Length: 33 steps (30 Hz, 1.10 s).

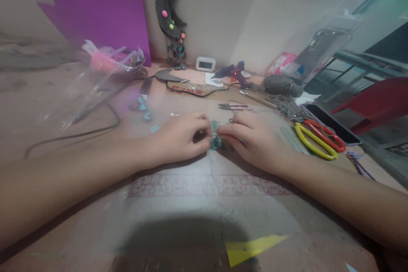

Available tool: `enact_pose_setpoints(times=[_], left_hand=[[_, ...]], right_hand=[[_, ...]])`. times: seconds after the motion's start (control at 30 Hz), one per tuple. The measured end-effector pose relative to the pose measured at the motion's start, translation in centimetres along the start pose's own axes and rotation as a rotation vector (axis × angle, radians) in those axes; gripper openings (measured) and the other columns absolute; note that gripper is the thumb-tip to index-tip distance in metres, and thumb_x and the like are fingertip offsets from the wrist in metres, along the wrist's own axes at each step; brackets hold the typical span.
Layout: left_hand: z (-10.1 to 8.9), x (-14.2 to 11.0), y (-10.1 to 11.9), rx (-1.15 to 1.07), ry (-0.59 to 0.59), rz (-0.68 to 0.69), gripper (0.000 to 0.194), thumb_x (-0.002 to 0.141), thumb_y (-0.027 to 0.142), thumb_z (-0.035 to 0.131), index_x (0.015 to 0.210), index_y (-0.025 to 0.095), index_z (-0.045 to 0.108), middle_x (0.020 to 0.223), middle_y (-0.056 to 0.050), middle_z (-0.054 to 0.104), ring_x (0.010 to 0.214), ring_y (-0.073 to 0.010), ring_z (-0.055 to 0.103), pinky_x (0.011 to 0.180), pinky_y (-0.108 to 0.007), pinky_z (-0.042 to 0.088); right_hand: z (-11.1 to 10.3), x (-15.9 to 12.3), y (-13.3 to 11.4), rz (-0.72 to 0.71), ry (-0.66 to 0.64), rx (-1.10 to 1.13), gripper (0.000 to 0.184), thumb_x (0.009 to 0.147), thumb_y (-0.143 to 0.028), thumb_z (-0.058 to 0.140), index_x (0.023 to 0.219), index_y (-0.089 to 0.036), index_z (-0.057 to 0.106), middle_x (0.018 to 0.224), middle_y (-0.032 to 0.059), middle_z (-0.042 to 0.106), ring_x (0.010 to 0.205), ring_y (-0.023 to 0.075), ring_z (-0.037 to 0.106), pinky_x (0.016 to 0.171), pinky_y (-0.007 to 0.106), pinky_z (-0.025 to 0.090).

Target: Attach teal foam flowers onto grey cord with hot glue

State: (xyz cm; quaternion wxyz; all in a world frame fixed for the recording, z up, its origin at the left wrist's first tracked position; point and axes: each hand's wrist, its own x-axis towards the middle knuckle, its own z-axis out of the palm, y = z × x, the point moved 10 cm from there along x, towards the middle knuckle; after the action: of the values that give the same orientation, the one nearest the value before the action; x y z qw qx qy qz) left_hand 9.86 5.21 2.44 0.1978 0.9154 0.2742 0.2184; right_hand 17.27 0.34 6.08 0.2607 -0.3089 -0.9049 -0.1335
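Observation:
My left hand (183, 136) and my right hand (253, 138) meet at the middle of the table, both with fingers curled in a pinch. Between the fingertips sit small teal pieces (215, 135) on a thin teal string that trails toward me over the table. Both hands press on these pieces; the fingers hide most of them. More teal bits (145, 108) lie loose to the left, beyond my left hand.
Yellow and red scissors (317, 138) lie right of my right hand, by a dark phone (331, 123) and grey yarn (282, 86). Small snips (236, 106), a blue glue gun (231, 72), a clock (205, 63), a crescent hanging (168, 12) and a plastic bag (108, 63) stand farther back. A yellow paper scrap (251, 248) lies near me.

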Motion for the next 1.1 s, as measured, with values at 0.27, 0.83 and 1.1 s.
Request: enact_pose_setpoints(times=[0.27, 0.83, 1.1], left_hand=[[0.1, -0.1, 0.0, -0.010, -0.006, -0.001, 0.010, 0.084, 0.019, 0.052, 0.080, 0.015, 0.061, 0.089, -0.005, 0.060, 0.081, -0.0184, 0.057, 0.074, -0.030, 0.045], [0.1, -0.1, 0.0, 0.010, -0.007, 0.020, 0.012, 0.085, 0.020, 0.052, 0.080, 0.015, 0.061, 0.088, -0.005, 0.060, 0.081, -0.0183, 0.057, 0.073, -0.030, 0.044], [-2.0, -0.2, -0.2, 0.002, 0.172, -0.031, 0.010, 0.083, 0.020, 0.051, 0.079, 0.016, 0.059, 0.078, -0.003, 0.059, 0.071, -0.0156, 0.054, 0.066, -0.028, 0.041]], right_hand=[[0.5, -0.3, -0.2, -0.015, -0.024, 0.036, 0.019, 0.096, -0.014, 0.048, 0.092, -0.015, 0.067, 0.073, 0.0031, 0.054, 0.068, 0.0158, 0.047, 0.062, 0.028, 0.038], [0.9, -0.4, 0.4, 0.079, -0.073, 0.213, 0.013, 0.096, -0.021, 0.052, 0.099, -0.018, 0.064, 0.078, 0.0037, 0.062, 0.072, 0.0158, 0.056, 0.065, 0.028, 0.043], [0.6, -0.7, 3.1, 0.379, -0.018, 0.453, 0.013, 0.095, -0.022, 0.054, 0.083, -0.020, 0.058, 0.073, -0.0002, 0.066, 0.067, 0.0129, 0.062, 0.067, 0.026, 0.050]])
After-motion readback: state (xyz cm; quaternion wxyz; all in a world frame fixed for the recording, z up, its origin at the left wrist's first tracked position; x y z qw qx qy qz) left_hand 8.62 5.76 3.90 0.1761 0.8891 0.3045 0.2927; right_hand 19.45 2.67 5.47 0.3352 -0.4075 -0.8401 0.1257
